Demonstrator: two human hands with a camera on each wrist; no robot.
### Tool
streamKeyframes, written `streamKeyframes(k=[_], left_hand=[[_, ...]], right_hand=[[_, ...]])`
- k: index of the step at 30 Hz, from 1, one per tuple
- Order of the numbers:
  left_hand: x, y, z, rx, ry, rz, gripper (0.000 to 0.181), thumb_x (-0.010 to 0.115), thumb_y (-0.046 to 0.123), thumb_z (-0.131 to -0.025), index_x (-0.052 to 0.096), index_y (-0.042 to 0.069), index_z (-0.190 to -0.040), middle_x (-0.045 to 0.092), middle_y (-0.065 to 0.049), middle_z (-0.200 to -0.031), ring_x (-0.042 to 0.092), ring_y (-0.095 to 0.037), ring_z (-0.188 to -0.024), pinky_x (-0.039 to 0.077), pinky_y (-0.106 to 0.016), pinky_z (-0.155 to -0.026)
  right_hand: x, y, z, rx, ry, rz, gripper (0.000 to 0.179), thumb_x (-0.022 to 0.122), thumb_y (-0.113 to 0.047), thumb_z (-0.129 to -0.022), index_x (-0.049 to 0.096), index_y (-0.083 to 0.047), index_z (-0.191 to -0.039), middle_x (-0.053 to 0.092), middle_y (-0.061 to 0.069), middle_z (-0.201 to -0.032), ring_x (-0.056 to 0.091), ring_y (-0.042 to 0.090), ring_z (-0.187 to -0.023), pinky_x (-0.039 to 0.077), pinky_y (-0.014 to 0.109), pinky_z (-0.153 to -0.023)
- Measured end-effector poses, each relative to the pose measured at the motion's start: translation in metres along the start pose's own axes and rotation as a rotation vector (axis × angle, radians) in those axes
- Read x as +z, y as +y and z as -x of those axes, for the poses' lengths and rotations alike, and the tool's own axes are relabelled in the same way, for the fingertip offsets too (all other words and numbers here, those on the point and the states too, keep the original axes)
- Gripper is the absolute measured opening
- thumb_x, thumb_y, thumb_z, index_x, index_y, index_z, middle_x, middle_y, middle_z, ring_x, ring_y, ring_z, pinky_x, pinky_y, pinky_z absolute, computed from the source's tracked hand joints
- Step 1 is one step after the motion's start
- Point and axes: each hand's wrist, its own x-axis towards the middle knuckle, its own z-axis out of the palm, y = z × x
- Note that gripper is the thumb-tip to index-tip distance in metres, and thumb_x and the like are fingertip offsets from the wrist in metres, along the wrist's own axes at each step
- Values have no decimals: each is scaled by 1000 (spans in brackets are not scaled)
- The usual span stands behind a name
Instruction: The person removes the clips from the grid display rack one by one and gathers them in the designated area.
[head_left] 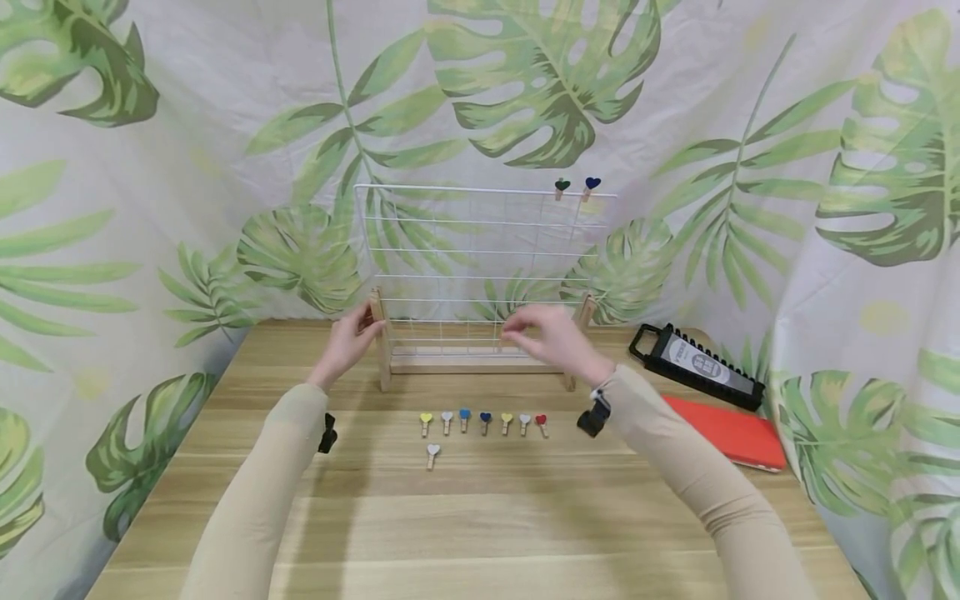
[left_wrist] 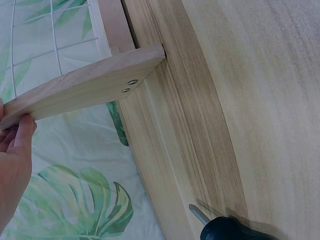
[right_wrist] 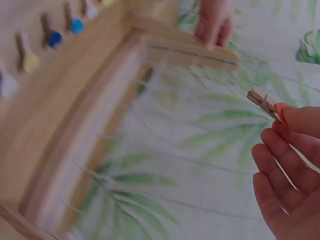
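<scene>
A white wire grid [head_left: 480,250] stands upright in a wooden base with two side posts. My left hand [head_left: 351,340] grips the left post [head_left: 381,337] near its top. In front of the grid, my right hand [head_left: 551,337] pinches a small wooden clothespin [right_wrist: 261,102] between thumb and index finger; its outer end is hidden by the fingertips. Two heart clothespins, one green [head_left: 562,187] and one dark blue [head_left: 591,187], are clipped on the grid's top wire at the right. Several heart clothespins [head_left: 485,421] lie in a row before the base, with a white one [head_left: 432,455] nearer.
At the right, a black rack-like tool [head_left: 697,367] with a silver panel lies behind a red flat box [head_left: 727,433]. A dark-handled tool with a metal tip [left_wrist: 225,227] lies on the wooden table [head_left: 465,533] in the left wrist view. Leaf-patterned cloth [head_left: 300,158] hangs behind.
</scene>
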Motion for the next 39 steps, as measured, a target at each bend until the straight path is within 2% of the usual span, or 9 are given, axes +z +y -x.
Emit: streamKeyframes(k=[6,11,14,18,23,28,33,39], left_hand=[[0,-1,0,4,-3,0,49,53,21,-104,42,-6,-144,53,-31,-140,51,-43,-133,48,-51,-110],[-1,-1,-1,-8,-8,1,51,53,21,-104,41,-5,-146,52,-30,-140,51,-43,-133,47,-51,-111],[-1,-2,-1,-7,-12,-3,51,53,23,-104,41,-4,-145,52,-30,-140,50,-43,-133,47,-52,-111],[0,-2,-1,-3,-17,-1,52,52,23,-104,40,-4,-146,52,-30,-141,50,-43,-133,47,-51,-111],[0,-2,-1,-1,-6,-4,53,53,22,-104,39,-5,-147,52,-31,-141,50,-43,-133,47,-51,-111],[0,-2,-1,3,3,-17,50,52,21,-104,41,-6,-145,53,-32,-138,51,-44,-132,47,-52,-110],[1,-2,0,0,-1,-21,49,52,21,-104,42,-6,-144,53,-32,-138,51,-44,-132,47,-52,-110],[0,1,0,-12,-5,-14,48,52,20,-104,42,-5,-143,53,-31,-139,51,-43,-132,48,-53,-110]], right_hand=[[54,4,32,83,-119,-71,10,72,-15,-91,77,-8,-94,77,4,-88,72,14,-81,62,31,-78],[88,3,50,173,-183,-152,10,73,-15,-91,78,-8,-94,77,1,-86,67,7,-75,58,19,-69],[103,0,58,225,-227,-199,11,72,-16,-91,78,-7,-95,77,3,-85,66,7,-71,53,13,-63],[118,-4,62,290,-268,-234,11,71,-18,-92,78,-10,-93,78,5,-84,66,9,-70,49,13,-60],[138,-4,67,341,-297,-241,10,72,-21,-92,79,-14,-91,78,-2,-84,59,-3,-67,48,12,-61],[157,-3,72,364,-342,-257,10,72,-23,-92,79,-16,-92,77,-4,-84,53,-6,-64,45,12,-58],[165,-7,74,413,-376,-298,12,71,-23,-93,79,-15,-90,76,-3,-82,49,-3,-60,40,12,-53],[166,-10,73,444,-372,-316,14,70,-20,-94,79,-11,-90,76,1,-81,46,-1,-57,36,12,-51]])
